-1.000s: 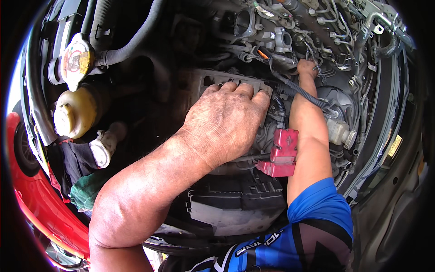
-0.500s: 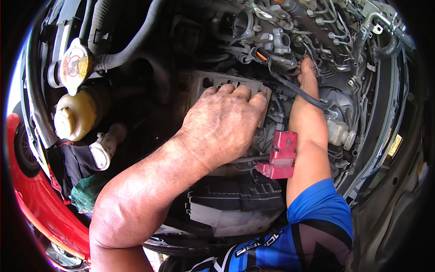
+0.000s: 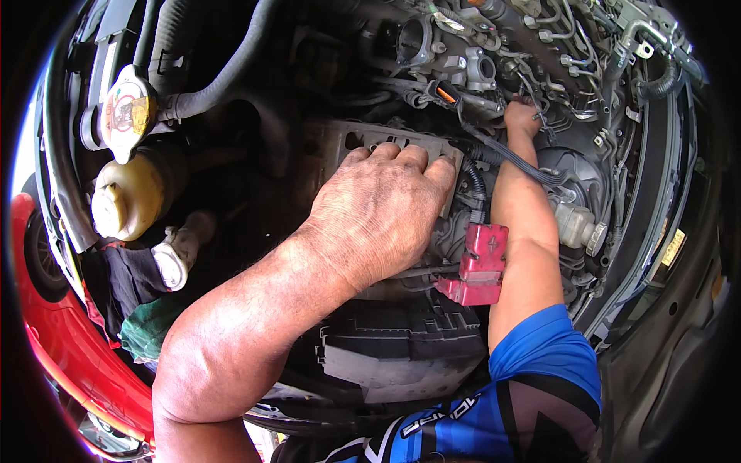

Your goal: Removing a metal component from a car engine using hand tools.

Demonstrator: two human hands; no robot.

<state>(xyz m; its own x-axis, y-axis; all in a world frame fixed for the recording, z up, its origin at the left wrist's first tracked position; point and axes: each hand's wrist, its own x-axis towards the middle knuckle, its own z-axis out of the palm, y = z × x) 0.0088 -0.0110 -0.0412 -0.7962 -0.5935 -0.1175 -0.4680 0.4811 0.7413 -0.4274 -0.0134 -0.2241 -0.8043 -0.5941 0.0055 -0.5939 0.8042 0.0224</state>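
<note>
Bent at the knuckles, my left hand (image 3: 378, 208) bears on a light grey metal tray (image 3: 333, 147) with holes in it. Its fingers curl down over the tray's far side, and their tips are hidden. My right hand (image 3: 522, 117) reaches deep into the engine bay, among thin metal pipes (image 3: 544, 96) beside the engine. Its fingers look curled, but the fingertips and whatever they hold are out of sight. A dark cable bundle (image 3: 502, 152) crosses in front of my right forearm, and a red plastic terminal cover (image 3: 482, 258) sits against that arm.
On the left are a capped metal filler neck (image 3: 130, 112), a yellowish reservoir (image 3: 127, 201) and thick black hoses (image 3: 231, 77). A black plastic box (image 3: 394, 355) lies below my left wrist. A small fluid reservoir (image 3: 575, 224) stands right of my right forearm. Beyond the left edge is a red car (image 3: 85, 355).
My right hand has turned at the wrist and drawn slightly nearer, its fingers now looking more curled. My left hand stays put on the tray.
</note>
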